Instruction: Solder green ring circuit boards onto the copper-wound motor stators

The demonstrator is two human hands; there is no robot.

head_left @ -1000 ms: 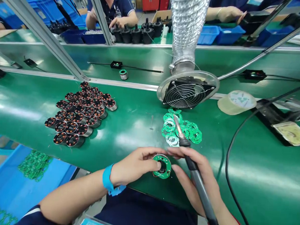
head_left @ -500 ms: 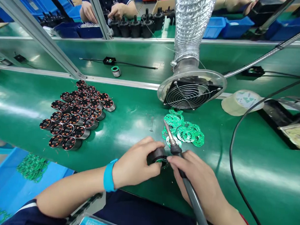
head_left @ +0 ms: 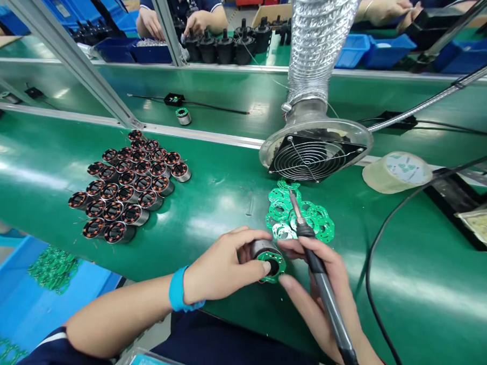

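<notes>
My left hand [head_left: 223, 268] grips a small round motor stator [head_left: 260, 248] with a green ring circuit board [head_left: 275, 264] on its face, just above the green bench near its front edge. My right hand [head_left: 316, 277] holds a soldering iron [head_left: 323, 285], its tip pointing up and away over a heap of green ring boards [head_left: 301, 214]. The fingers of the right hand also touch the ring board on the stator. A blue band sits on my left wrist.
A cluster of several copper-wound stators [head_left: 128, 185] lies at left. A fume extractor fan [head_left: 315, 153] on a foil duct stands behind the boards. A tape roll [head_left: 397, 170], a black cable [head_left: 382, 237], a solder spool [head_left: 183, 116] and other workers' hands at the far bench.
The stator has been turned so its green board faces me again. The soldering iron tip has swung up and to the right, away from the part.
</notes>
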